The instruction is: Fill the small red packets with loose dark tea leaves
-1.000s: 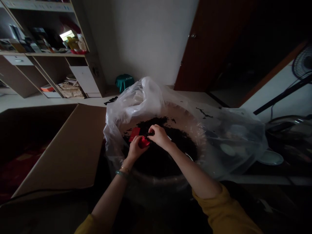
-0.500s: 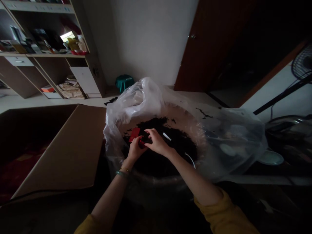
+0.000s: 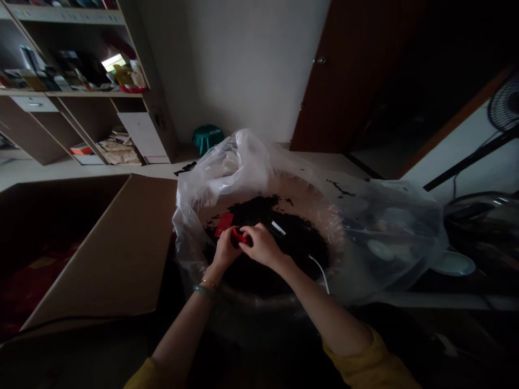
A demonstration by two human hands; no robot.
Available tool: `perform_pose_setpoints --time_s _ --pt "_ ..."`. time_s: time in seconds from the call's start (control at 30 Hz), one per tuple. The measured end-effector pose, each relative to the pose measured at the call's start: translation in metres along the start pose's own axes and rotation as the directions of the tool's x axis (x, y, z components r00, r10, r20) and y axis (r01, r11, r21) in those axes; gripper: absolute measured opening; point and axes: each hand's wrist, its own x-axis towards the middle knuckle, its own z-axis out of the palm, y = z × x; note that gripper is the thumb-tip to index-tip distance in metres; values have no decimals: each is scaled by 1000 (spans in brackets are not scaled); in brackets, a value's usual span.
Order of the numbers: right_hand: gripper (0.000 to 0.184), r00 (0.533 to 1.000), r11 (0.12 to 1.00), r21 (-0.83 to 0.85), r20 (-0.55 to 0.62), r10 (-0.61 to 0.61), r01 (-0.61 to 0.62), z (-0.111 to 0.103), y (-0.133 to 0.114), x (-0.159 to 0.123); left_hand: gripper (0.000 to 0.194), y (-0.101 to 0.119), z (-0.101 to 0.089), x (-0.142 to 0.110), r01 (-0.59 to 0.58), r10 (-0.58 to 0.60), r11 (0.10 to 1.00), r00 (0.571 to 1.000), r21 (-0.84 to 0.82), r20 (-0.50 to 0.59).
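Note:
A round basin lined with a clear plastic bag (image 3: 227, 162) holds a heap of dark loose leaves (image 3: 292, 237). Over its left part my left hand (image 3: 224, 249) is closed round a small red packet (image 3: 238, 236). My right hand (image 3: 263, 246) pinches the same packet from the right, fingers curled. A second red packet (image 3: 224, 223) lies on the leaves just left of my hands. A small white strip (image 3: 278, 227) lies on the heap to the right of them.
An open cardboard box (image 3: 113, 248) stands to the left, its flap against the basin. Shelves (image 3: 68, 81) with clutter rise at the back left, a green stool (image 3: 206, 136) by the wall, a brown door (image 3: 344, 75) behind, a fan (image 3: 505, 102) and metal bowl (image 3: 482, 216) at right.
My right hand has drawn back from the leaf heap toward my left hand and closed onto the red packet. The left hand has hardly moved.

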Motion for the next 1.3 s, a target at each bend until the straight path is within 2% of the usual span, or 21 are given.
perform_pose_setpoints --time_s 0.1,0.2,0.27,0.33,0.43,0.53,0.6,0.7,0.77,0.87,0.97,1.03,1.17,1.3 --pt "25 981 990 -136 179 70 -45 7 -6 0 53 1 -1 -1 -33 33 999 999 8 26" --pt "24 951 975 -173 251 182 -141 12 -6 6 54 1 -1 -2 -69 68 997 996 18 51" --pt "15 940 977 -155 285 188 -149 12 -3 12 59 1 0 -1 -89 87 996 994 26 69" --pt "11 956 986 -125 257 140 -110 9 3 15 68 2 0 -1 -98 96 995 992 25 79" --pt "14 995 996 -81 88 51 -44 2 15 15 80 4 -1 0 -27 25 999 996 19 87" --pt "9 996 998 -55 -87 22 -27 -6 26 8 64 9 -4 0 100 -102 995 986 20 131" --pt "12 991 996 -70 -125 49 -58 -10 30 3 48 12 -6 1 129 -127 992 979 0 157" --pt "6 987 981 -125 -71 141 -149 -12 30 -2 40 16 -8 1 100 -95 995 978 -17 183" --pt "9 983 970 -158 -26 184 -186 -11 28 -3 38 17 -8 1 74 -72 997 976 -3 207" --pt "12 986 975 -170 63 156 -143 -8 24 -3 35 17 -8 0 73 -76 997 962 20 263" --pt "11 985 987 -151 151 78 -55 -6 22 -5 34 16 -7 0 126 -120 992 945 0 304" --pt "13 992 992 -123 128 15 1 -8 21 -7 33 16 -8 0 161 -141 986 946 -46 292" --pt "24 998 992 -108 -2 -59 59 -15 19 -10 34 17 -9 2 188 -156 975 959 -118 238" --pt "30 992 991 -133 123 40 -23 -16 16 -5 34 20 -11 1 190 -150 974 949 -121 278"
